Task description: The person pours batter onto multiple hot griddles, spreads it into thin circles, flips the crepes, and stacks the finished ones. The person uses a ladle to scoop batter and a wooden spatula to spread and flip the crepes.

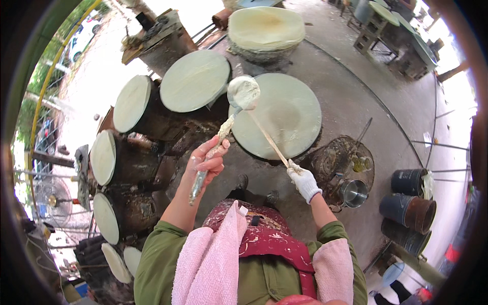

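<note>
My bare left hand (207, 162) grips the handle of a metal ladle (225, 127); pale batter or dough cakes its upper handle. Thick white batter (246, 92) fills or coats the ladle's bowl, which is held up over the near-left rim of a large round griddle (293, 110). That griddle has a pale, smooth top with a darker patch in the middle. A white knit glove covers my right hand (304, 181), closed around a slim wooden stick (271, 141). The stick slants across the griddle, its far end hidden at the ladle's bowl.
Pale round discs on dark drums (195, 81) curve along the left. A stack of thin round sheets (267, 28) stands beyond the griddle. To the right, a round stand (328, 160) carries a steel pot (353, 193) and a glass jar (361, 164). Several buckets (408, 181) line the right side.
</note>
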Available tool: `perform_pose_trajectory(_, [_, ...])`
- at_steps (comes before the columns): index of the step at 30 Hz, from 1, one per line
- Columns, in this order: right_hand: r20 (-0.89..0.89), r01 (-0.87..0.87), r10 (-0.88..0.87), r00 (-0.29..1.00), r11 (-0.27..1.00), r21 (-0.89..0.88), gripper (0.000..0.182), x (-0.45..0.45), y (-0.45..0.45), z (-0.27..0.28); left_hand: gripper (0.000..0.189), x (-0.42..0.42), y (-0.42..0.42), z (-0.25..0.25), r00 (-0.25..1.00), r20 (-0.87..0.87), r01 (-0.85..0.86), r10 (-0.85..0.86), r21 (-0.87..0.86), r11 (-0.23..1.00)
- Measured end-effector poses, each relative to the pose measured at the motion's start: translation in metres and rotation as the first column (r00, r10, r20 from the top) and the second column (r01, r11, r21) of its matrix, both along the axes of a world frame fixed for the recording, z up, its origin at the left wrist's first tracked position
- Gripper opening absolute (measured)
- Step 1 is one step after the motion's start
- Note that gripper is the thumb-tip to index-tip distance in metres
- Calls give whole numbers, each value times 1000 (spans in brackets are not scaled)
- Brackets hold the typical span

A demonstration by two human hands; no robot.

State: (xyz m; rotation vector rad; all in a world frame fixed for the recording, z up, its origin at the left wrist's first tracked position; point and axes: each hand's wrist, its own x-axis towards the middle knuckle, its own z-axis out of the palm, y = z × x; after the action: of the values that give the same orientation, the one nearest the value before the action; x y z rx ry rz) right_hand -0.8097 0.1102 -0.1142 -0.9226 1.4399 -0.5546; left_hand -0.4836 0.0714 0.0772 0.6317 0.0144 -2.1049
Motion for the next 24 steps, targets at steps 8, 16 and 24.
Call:
perform_pose_trajectory(8, [-148,-33,-25,989,925,-377,45,-10,12,-39,38,104,84,3,954,-169,-236,248,89,968])
perform_pose_trajectory(16, [-276,1,-124,953,913,-407,45,93,51,-41,38,282,171,-4,811,-284,-518,511,56,854])
perform_pose_trajectory(24, [-493,-433,131,860,699,-570,54,381,5,22,35,478,224,57,757,-17,-593,653,-436,676])
